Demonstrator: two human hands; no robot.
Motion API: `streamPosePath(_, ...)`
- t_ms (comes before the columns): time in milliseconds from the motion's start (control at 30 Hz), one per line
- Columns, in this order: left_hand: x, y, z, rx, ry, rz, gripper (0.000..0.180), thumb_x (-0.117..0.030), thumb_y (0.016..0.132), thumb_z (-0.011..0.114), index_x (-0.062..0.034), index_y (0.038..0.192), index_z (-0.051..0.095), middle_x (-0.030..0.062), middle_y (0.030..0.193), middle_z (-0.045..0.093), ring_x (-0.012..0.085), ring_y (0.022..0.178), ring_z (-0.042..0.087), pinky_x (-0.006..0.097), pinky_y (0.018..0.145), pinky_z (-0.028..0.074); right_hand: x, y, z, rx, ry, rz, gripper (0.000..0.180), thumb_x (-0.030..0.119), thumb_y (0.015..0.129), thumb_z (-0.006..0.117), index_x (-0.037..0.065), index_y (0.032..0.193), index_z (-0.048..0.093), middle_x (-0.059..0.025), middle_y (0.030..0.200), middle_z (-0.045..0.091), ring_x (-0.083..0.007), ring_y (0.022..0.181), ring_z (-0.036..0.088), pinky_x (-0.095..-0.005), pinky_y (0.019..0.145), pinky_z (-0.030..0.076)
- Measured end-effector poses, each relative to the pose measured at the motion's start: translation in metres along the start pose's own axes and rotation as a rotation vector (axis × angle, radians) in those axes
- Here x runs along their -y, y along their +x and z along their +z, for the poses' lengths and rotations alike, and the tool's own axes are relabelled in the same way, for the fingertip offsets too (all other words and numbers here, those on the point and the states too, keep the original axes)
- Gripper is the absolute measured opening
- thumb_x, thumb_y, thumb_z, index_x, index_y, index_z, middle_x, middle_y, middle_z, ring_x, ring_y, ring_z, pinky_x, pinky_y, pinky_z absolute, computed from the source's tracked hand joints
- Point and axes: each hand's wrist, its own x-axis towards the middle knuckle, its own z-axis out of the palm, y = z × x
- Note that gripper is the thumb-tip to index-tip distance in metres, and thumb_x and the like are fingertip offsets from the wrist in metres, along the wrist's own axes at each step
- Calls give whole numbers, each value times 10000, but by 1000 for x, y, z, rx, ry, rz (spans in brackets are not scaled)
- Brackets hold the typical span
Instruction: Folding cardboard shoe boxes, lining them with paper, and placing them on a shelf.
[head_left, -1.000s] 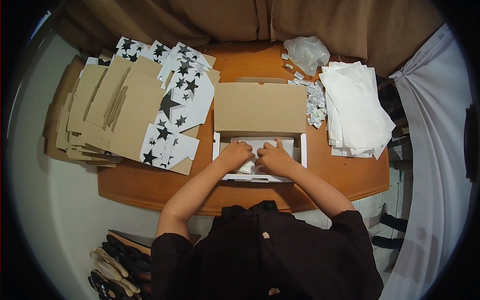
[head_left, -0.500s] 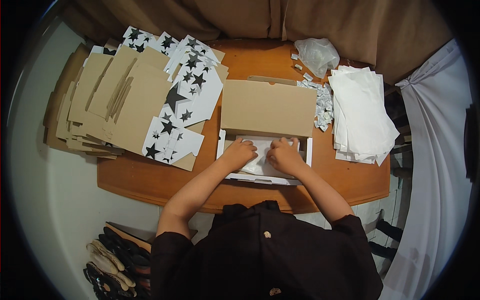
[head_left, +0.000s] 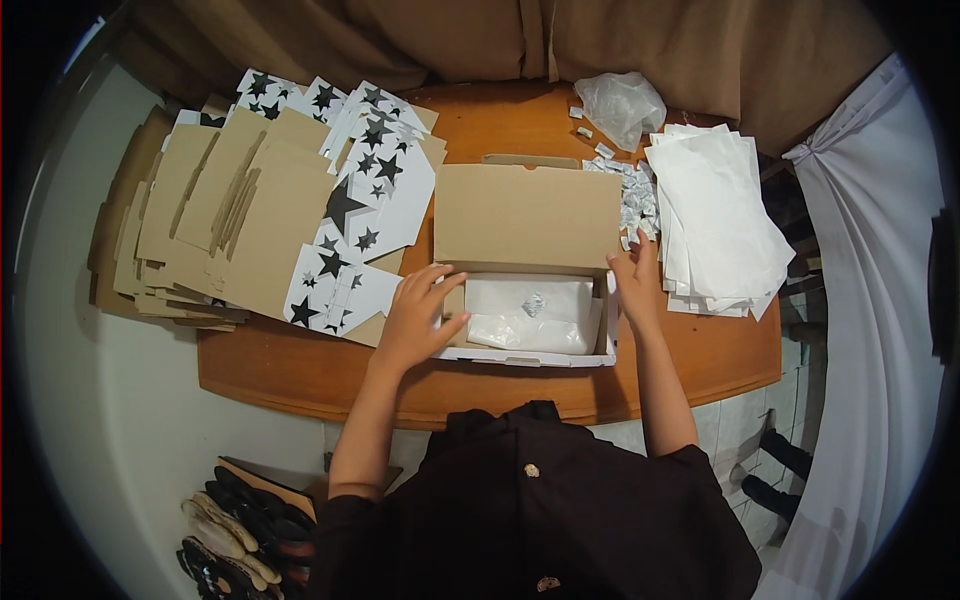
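Carton [head_left: 527,300], lid up — left hand [head_left: 418,318] and right hand [head_left: 636,282] lie flat, unclenched, on its side walls; steady pressure from both sides would serve best.

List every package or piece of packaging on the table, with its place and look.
Open cardboard box: table centre, between left hand and right hand; white walls, brown lid raised.
Clear bag: inside the box, whitish contents.
Flat box blanks: left, brown and white with black stars.
White paper sheets: stacked right.
Crumpled clear plastic bag: far edge.
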Motion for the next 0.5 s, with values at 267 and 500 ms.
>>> streamPosePath(267, 15, -86, 43, 55, -37, -209, 836, -439, 735, 704, -18, 1365, 351, 169, 1436, 321, 328, 1338, 286, 474, 1083, 211, 19, 2, -3, 91, 447, 411, 692, 387, 855, 533, 120, 1428, 250, -12, 1102, 573, -101, 992, 503, -340, 925, 291)
streamPosePath(500, 17, -84, 67, -37, -2, -176, 667, -402, 791, 656, -70, 1326, 434, 166, 1422, 344, 327, 1321, 316, 499, 1063, 231, 23, -6, 3, 79, 612, 290, 588, 361, 903, 489, 38, 1359, 309, -125, 1272, 448, -182, 1218, 374, -310, 1054, 219)
